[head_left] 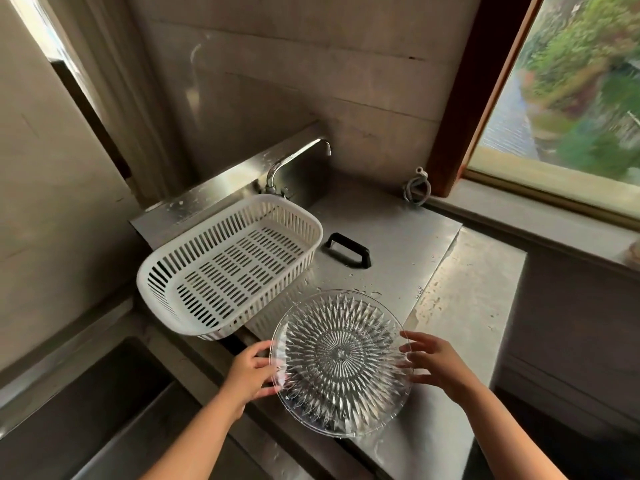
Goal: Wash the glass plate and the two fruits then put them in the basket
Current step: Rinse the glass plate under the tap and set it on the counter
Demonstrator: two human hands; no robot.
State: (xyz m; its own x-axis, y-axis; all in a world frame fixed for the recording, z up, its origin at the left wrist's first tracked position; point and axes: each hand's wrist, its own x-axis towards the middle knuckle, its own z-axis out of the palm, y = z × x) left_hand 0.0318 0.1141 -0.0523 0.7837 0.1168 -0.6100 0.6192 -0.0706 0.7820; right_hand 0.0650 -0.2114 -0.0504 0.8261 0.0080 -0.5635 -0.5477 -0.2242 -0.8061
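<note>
A clear cut-glass plate (341, 363) with a starburst pattern is held above the front of the steel counter. My left hand (250, 372) grips its left rim, thumb on top. My right hand (436, 367) is at the right rim with fingers spread, touching the edge. A white slotted plastic basket (313, 230) lies empty just beyond the plate, tilted and overhanging the sink's edge. No fruit is visible.
A steel tap (294, 161) rises behind the basket. A sink basin (90, 403) opens at the lower left. A black handle (348, 249) sits on the wet steel cover (398, 237). A coiled hose (417, 188) lies by the window sill at right.
</note>
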